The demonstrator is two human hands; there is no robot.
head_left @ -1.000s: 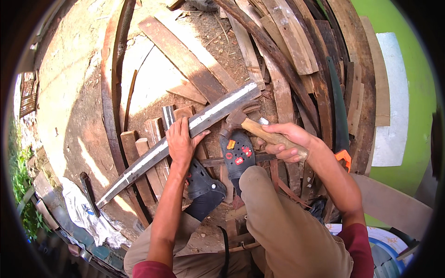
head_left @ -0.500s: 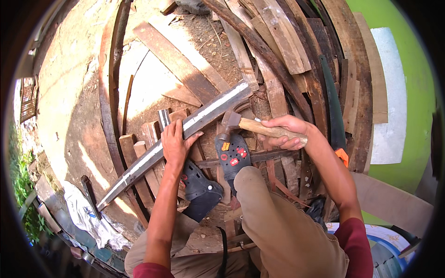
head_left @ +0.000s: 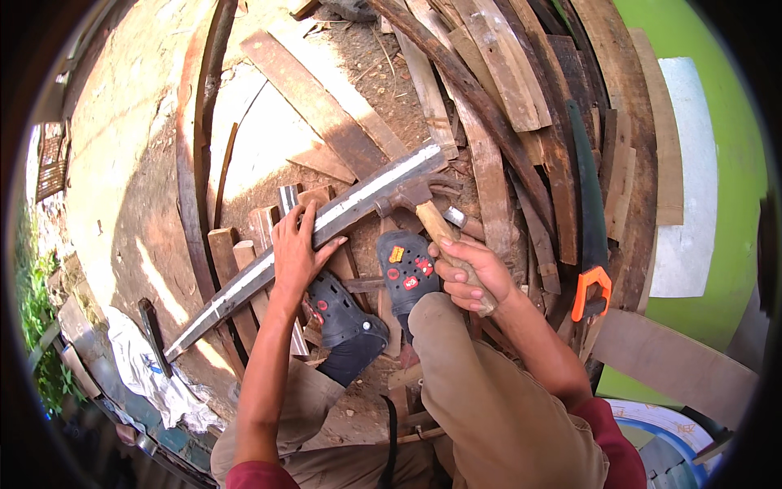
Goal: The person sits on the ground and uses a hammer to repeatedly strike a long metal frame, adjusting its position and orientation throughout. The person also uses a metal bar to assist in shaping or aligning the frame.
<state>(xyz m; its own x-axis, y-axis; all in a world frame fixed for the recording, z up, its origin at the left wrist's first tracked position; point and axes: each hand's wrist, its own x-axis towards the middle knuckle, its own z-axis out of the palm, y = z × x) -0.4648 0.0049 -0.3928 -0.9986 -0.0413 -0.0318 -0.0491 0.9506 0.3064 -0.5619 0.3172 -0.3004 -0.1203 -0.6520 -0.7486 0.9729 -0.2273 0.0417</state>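
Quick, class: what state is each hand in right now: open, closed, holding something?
Left hand: open, laid over the white-striped plank.
Right hand: closed, holding a hammer by its handle.

One left hand (head_left: 297,253), one right hand (head_left: 474,273), one hammer (head_left: 436,224), one long, topmost white-striped bar (head_left: 358,205), two clogs (head_left: 407,281), one orange-handled saw (head_left: 587,196) and one white wall panel (head_left: 689,179) are showing, while wooden boards (head_left: 318,98) are overlapping too heavily for exact counting.

Tiny lettering (head_left: 687,428), apparently, on red shoe charm (head_left: 410,283), white rim (head_left: 652,415).
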